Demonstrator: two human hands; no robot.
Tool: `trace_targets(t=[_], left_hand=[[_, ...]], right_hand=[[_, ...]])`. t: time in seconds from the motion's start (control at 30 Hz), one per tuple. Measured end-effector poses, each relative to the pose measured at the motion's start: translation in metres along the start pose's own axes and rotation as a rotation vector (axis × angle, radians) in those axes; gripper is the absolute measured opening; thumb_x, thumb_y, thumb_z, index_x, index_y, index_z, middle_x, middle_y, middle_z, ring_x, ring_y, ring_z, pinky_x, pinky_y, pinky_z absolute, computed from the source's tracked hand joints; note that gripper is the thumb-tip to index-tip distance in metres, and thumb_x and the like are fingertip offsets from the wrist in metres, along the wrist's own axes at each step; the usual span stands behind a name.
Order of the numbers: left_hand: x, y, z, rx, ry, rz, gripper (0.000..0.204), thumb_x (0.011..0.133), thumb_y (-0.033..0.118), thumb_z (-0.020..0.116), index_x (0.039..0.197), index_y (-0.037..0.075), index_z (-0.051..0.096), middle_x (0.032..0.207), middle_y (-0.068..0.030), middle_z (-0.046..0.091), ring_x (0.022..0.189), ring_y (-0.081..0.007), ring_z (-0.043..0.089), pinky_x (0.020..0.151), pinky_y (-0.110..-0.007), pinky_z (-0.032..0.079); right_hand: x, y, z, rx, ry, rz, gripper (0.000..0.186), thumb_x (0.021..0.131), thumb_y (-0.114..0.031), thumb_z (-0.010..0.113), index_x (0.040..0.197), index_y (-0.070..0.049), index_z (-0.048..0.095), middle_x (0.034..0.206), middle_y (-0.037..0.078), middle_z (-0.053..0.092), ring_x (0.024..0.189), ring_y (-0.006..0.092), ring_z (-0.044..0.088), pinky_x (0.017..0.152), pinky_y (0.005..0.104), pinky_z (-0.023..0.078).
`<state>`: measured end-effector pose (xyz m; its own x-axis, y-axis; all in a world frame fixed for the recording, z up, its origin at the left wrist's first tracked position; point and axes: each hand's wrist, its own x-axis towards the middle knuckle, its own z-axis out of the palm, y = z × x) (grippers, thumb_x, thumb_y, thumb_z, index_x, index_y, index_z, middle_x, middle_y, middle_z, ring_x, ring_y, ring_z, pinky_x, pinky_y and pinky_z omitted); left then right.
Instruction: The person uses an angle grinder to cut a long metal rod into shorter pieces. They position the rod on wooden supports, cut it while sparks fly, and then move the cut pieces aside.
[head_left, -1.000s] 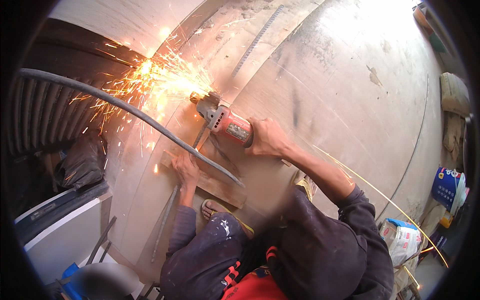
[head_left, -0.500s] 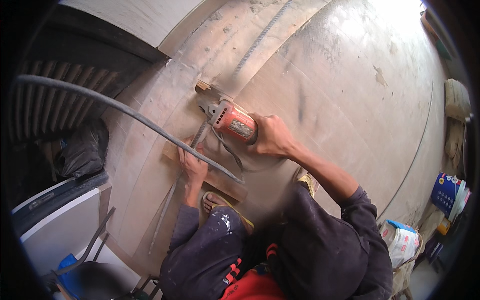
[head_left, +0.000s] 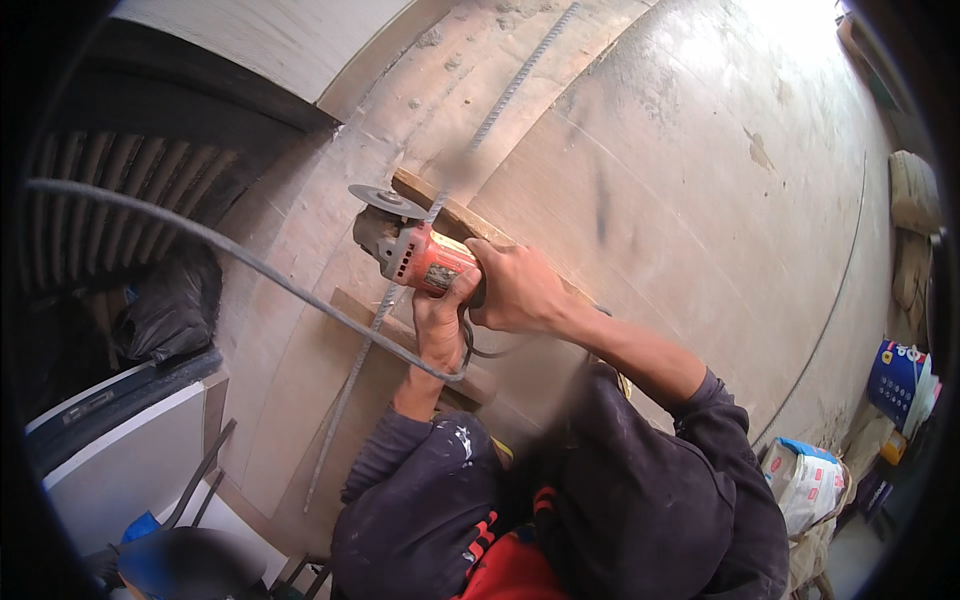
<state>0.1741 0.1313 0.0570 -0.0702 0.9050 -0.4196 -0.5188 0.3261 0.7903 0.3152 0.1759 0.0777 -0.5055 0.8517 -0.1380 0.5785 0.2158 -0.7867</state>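
Note:
A red and grey angle grinder (head_left: pixel 440 262) is held above the floor in both hands. My right hand (head_left: pixel 520 285) wraps round the rear of its body. From below, my left hand (head_left: pixel 440 318) grips the body with its thumb against the side. The cutting disc (head_left: pixel 388 201) faces away from me, beyond the grey gear head. Under the grinder runs a long ribbed steel bar (head_left: pixel 520 80), partly hidden by tool and hands. It crosses a far wooden strip (head_left: pixel 450 208) and a nearer wooden board (head_left: pixel 372 312).
A long grey rod (head_left: pixel 230 245) reaches in from the left to near my left wrist. Beyond it are a black ribbed panel (head_left: pixel 110 205) and a black plastic bag (head_left: pixel 175 305). At right stand a white sack (head_left: pixel 805 485) and a blue bucket (head_left: pixel 893 385).
My left hand has left the steel bar and taken hold of the grinder. The grinder has shifted left and turned, so its disc now shows. The grey rod's near end moved slightly left.

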Motion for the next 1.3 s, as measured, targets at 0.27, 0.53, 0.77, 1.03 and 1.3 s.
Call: trace_targets(t=[0.27, 0.53, 0.77, 1.03, 1.3], left_hand=[[0.012, 0.008, 0.007, 0.129, -0.045, 0.11, 0.045, 0.076, 0.018, 0.08, 0.113, 0.003, 0.059, 0.105, -0.0045, 0.061, 0.098, -0.0149, 0.059, 0.088, -0.029, 0.047], [0.018, 0.024, -0.046, 0.884, -0.152, 0.271, 0.04, 0.093, 0.028, 0.064, 0.117, -0.003, 0.058, 0.111, -0.0158, 0.064, 0.103, -0.0276, 0.06, 0.09, -0.037, 0.046], [0.032, 0.005, -0.148, 1.388, 0.057, 0.164, 0.034, 0.1, 0.029, 0.048, 0.11, -0.002, 0.06, 0.092, -0.0236, 0.065, 0.089, -0.041, 0.063, 0.077, -0.044, 0.048], [0.037, -0.017, -0.149, 1.624, 0.167, 0.414, 0.047, 0.099, 0.045, 0.045, 0.099, 0.002, 0.064, 0.076, -0.025, 0.064, 0.075, -0.0472, 0.061, 0.066, -0.053, 0.045], [0.035, -0.032, -0.153, 1.708, 0.316, 0.521, 0.038, 0.097, 0.042, 0.051, 0.102, 0.007, 0.065, 0.073, -0.0215, 0.064, 0.071, -0.0446, 0.062, 0.061, -0.051, 0.045]], right_hand=[[-0.001, 0.005, -0.001, 0.072, 0.139, 0.0, 0.065, 0.06, -0.019, 0.077, 0.116, 0.0, 0.052, 0.087, 0.024, 0.065, 0.079, 0.043, 0.064, 0.07, 0.0472, 0.051], [0.017, 0.035, -0.017, 0.109, -0.033, 0.004, 0.057, 0.062, -0.021, 0.076, 0.111, 0.001, 0.057, 0.087, 0.027, 0.066, 0.084, 0.0416, 0.066, 0.076, 0.046, 0.052], [0.009, 0.047, -0.006, 0.101, -0.054, 0.11, 0.061, 0.06, -0.022, 0.075, 0.114, 0.001, 0.058, 0.089, 0.026, 0.067, 0.085, 0.0412, 0.066, 0.077, 0.0455, 0.052], [0.008, 0.047, -0.015, 0.06, -0.021, 0.169, 0.061, 0.059, -0.021, 0.074, 0.114, 0.001, 0.059, 0.087, 0.026, 0.067, 0.085, 0.0413, 0.065, 0.077, 0.046, 0.051], [0.007, 0.047, -0.013, 0.061, -0.059, 0.21, 0.06, 0.059, -0.022, 0.074, 0.113, 0.0, 0.06, 0.09, 0.025, 0.068, 0.086, 0.0409, 0.066, 0.079, 0.0449, 0.052]])
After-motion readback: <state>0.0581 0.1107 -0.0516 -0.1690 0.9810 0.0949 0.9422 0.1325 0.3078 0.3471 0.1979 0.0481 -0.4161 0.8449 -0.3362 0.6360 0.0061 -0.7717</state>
